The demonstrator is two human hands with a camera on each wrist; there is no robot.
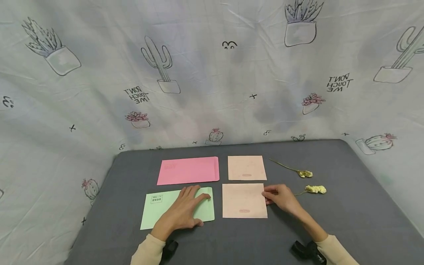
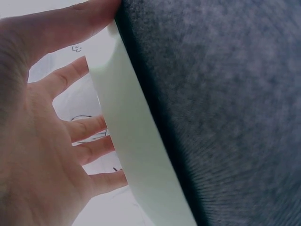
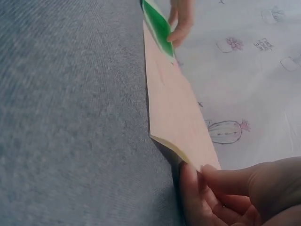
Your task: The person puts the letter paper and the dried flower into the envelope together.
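Note:
A green envelope point(image 1: 159, 209) lies at the front left, and my left hand point(image 1: 186, 209) rests spread over it, thumb at its near edge. In the left wrist view that hand point(image 2: 56, 127) spans the green paper point(image 2: 129, 122), fingertips at its far edge. My right hand point(image 1: 285, 198) pinches the right edge of a peach card point(image 1: 243, 200) between thumb and fingers. The right wrist view has the hand point(image 3: 230, 193) lifting that edge of the peach paper point(image 3: 174, 103) slightly off the cloth.
A pink envelope point(image 1: 188, 171) and another peach card point(image 1: 246, 167) lie behind. Two stems with pale yellow blooms point(image 1: 304, 173) point(image 1: 315, 189) are at the right. The grey tabletop point(image 1: 232, 243) ends at a patterned white cloth point(image 1: 198, 73).

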